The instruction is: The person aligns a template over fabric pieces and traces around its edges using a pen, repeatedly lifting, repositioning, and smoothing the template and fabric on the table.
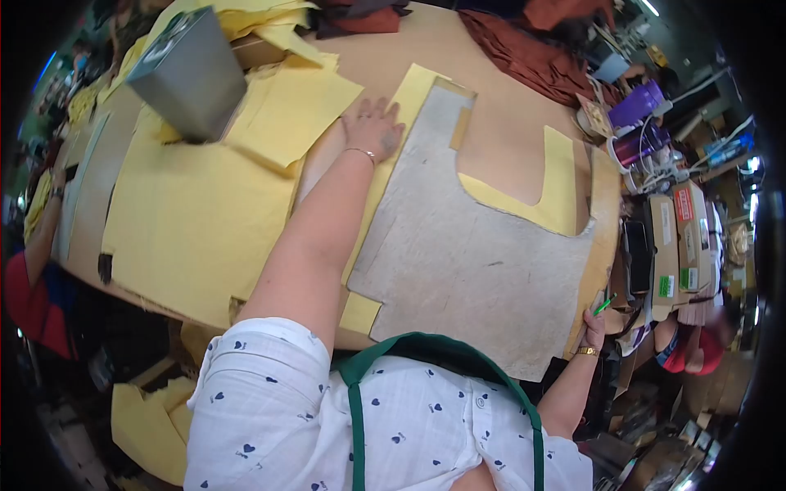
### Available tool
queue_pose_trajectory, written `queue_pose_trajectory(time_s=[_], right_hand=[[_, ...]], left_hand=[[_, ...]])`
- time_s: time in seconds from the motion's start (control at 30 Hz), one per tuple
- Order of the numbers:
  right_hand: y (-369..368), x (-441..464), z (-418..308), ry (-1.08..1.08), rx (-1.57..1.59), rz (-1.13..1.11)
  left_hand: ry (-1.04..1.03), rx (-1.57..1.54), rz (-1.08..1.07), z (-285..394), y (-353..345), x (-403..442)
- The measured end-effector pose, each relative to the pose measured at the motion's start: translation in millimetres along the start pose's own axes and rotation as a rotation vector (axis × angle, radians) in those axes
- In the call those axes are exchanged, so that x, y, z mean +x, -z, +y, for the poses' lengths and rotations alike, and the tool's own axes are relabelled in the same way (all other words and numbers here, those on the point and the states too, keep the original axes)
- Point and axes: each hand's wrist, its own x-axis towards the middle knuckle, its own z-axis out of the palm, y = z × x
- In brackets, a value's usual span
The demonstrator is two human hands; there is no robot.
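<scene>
My left hand [374,131] lies with fingers spread on the far part of the table, at the edge of a yellow sheet [416,79]. A large grey pattern template [475,254], with a deep curved cut-out on its far side, rests over the yellow sheet. More yellow shows inside the cut-out and at the template's near left corner. At the table's right edge, my right hand [594,329] is closed around a green pen [605,304], whose tip points up and away from me. The hand is beside the template, not on it.
To the left, stacked yellow sheets [196,221] carry a metal block-like container [192,82]. Reddish-brown cloth [532,57] lies at the far right. Purple tumblers [637,103] and cardboard boxes [665,245] crowd the right side. Another person's arm [45,213] reaches in at far left.
</scene>
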Motion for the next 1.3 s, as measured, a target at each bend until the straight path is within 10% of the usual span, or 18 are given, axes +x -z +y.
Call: queue_pose_trajectory(time_s=[0.27, 0.43, 0.5, 0.77, 1.17, 1.3], right_hand=[[-7, 0, 10, 0.025, 0.036, 0.115], [52, -36, -83, 0.419, -0.375, 0.303], [60, -84, -125, 0.469, -0.082, 0.143], [140, -235, -156, 0.772, 0.204, 0.662], [118, -312, -145, 1.011, 0.236, 0.980], [77, -313, -148, 1.135, 0.194, 1.151]], left_hand=[[0.154, -0.002, 0.172, -8, 3, 23], [0.003, -0.247, 0.342, -19, -22, 23], [-0.098, -0.295, 0.428, -15, -15, -4], [-0.865, -0.061, -0.274, 92, -8, -188], [-0.703, -0.074, -0.206, 177, -28, -182], [-0.483, -0.127, 0.161, 176, -52, -94]])
